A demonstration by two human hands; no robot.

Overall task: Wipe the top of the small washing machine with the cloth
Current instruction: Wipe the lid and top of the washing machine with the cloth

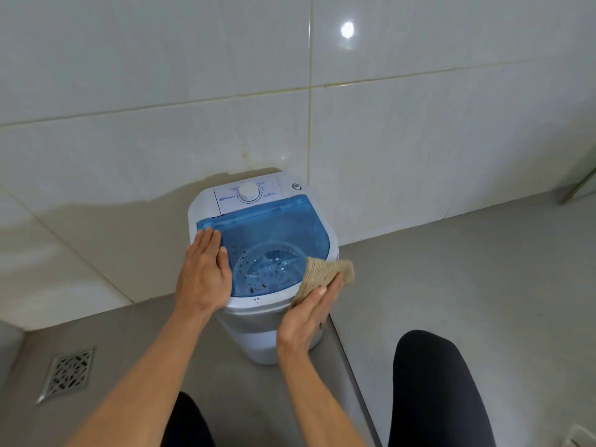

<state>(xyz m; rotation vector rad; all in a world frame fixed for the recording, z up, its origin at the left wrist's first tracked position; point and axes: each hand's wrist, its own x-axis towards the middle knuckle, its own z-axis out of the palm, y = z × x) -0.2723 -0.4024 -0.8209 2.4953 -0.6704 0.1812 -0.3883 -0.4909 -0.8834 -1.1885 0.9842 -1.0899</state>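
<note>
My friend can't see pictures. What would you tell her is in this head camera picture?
A person's right hand presses a tan cloth on the front right of a small white washing machine's see-through blue lid, while the left hand rests flat on the lid's left side. The machine stands on a grey floor against a tiled wall.

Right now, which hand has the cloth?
The right hand holds the tan cloth at the blue lid's right edge. The left hand lies flat and empty on the lid.
</note>
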